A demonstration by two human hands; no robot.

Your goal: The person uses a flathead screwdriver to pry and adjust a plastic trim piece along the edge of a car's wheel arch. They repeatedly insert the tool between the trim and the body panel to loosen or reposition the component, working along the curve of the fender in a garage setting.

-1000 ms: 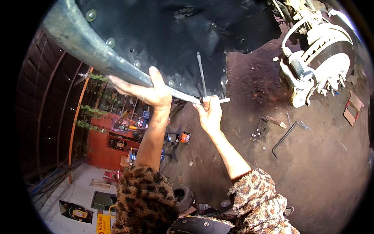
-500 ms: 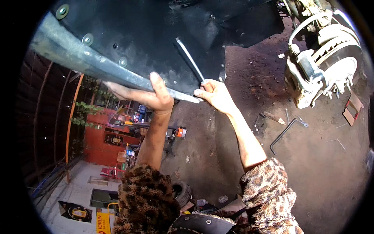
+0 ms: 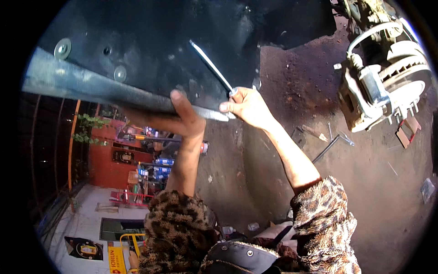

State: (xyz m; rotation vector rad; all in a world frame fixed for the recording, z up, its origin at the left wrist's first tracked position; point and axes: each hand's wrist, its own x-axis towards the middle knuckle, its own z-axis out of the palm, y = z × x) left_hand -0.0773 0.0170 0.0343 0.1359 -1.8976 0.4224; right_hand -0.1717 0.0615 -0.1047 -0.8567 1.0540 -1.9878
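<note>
A long grey metal fender edge (image 3: 98,84) crosses the upper left, bordering a dark wheel-arch liner (image 3: 150,32) dotted with round washers. My left hand (image 3: 189,119) grips this edge, its thumb over the front and its fingers stretched behind and below, blurred. In my right hand (image 3: 250,107) is a screwdriver (image 3: 212,67), its bare shaft pointing up and left across the liner. The fist hides its handle. My right thumb lies close to the tapered end of the fender edge; whether they touch I cannot tell.
A brake caliper and disc (image 3: 369,93) with bare studs stand at the upper right. On the dirt floor below them lie an L-shaped wrench (image 3: 326,150), small tools and a torn cardboard piece (image 3: 407,132). Shelves with blue bottles (image 3: 163,168) stand left, by a red wall (image 3: 101,164).
The view has shifted, with the brake disc now farther right. My left thumb has slid a little left and down along the edge. The screwdriver's shaft leans more to the left.
</note>
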